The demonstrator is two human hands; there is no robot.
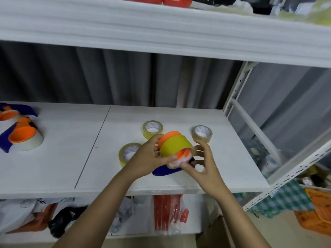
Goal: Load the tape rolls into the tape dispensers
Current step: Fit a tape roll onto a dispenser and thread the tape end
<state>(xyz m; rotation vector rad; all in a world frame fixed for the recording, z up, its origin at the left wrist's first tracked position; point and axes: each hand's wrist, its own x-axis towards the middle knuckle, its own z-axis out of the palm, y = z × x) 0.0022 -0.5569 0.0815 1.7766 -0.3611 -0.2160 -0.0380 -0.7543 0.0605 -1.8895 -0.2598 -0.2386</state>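
Note:
My left hand (146, 159) grips an orange and blue tape dispenser with a yellow tape roll (174, 145) seated on its orange hub, held just above the white shelf (71, 158). My right hand (200, 164) pinches the dispenser's front end, where clear tape shows near the blue handle (162, 172). Three loose rolls lie flat on the shelf: a yellow roll (152, 128) behind my hands, another yellow roll (127, 153) partly hidden by my left hand, and a clear brownish roll (202, 133) to the right.
Loaded orange and blue dispensers (19, 130) lie at the shelf's far left. An upper shelf (161, 33) overhangs closely. A white metal upright (236, 86) stands at the right. Bags and red packets fill the lower shelf; an orange basket (315, 213) sits at the lower right.

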